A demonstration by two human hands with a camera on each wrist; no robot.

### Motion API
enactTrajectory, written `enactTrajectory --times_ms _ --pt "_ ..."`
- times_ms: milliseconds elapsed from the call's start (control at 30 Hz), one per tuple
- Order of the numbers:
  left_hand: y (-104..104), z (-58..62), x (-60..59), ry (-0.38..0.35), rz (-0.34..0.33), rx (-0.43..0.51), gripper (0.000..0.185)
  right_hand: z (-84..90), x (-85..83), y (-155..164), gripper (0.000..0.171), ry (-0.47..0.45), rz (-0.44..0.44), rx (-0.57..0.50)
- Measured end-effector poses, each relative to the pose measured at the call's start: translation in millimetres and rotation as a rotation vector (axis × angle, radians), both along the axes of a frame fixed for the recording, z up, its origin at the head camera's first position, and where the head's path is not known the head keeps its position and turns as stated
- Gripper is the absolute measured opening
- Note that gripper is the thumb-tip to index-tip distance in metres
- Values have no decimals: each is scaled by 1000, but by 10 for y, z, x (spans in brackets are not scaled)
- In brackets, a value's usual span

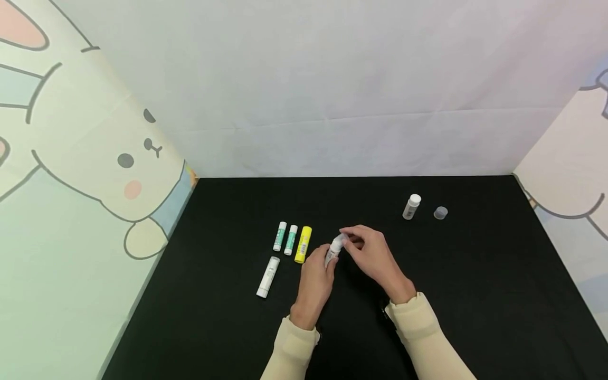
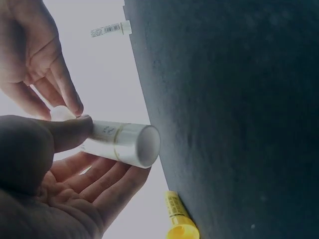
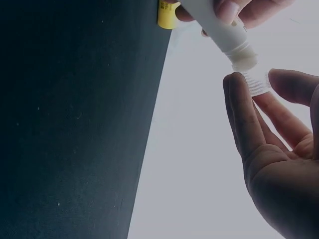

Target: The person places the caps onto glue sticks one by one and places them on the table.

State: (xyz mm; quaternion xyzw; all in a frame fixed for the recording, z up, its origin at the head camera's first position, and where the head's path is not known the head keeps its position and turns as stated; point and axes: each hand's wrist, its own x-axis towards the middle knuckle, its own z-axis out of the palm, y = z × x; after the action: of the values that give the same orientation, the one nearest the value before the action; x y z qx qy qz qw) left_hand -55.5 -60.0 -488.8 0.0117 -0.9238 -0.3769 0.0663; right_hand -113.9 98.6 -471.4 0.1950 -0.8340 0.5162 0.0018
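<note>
Black table (image 1: 475, 295), bunny-print walls (image 1: 95, 158)

From the head view we see bright, even light that leaves almost no shadow on the black worktop (image 1: 475, 295), and the pale backdrop (image 1: 332, 79) reads soft and slightly washed out, with the side walls bowed by distortion toward the edges of the picture. In both wrist views we find the picture much dimmer and greyish: the left hand (image 2: 45, 174) and the right hand (image 3: 279, 159) sit in shade against a glowing white background, so they come out dark and backlit. We also note fine grain on the dark surface there, and soft focus on whatever lies closest to the lens.
</note>
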Motion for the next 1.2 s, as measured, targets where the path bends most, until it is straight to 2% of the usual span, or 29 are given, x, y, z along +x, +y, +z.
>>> enactTrajectory --times_ms 167,367,533,800,1200 --pt "-13 13 13 16 -8 -25 25 11 -5 5 25 -1 25 6" --pt "-13 18 31 16 -14 -16 25 0 12 4 26 -2 72 50" --pt "-10 28 42 29 -15 -11 25 1 15 -2 26 -2 79 60" --pt "-9 41 65 41 2 18 16 24 10 -12 26 -6 105 85" --pt "-31 82 121 20 40 -11 6 72 4 -74 25 -29 127 97"
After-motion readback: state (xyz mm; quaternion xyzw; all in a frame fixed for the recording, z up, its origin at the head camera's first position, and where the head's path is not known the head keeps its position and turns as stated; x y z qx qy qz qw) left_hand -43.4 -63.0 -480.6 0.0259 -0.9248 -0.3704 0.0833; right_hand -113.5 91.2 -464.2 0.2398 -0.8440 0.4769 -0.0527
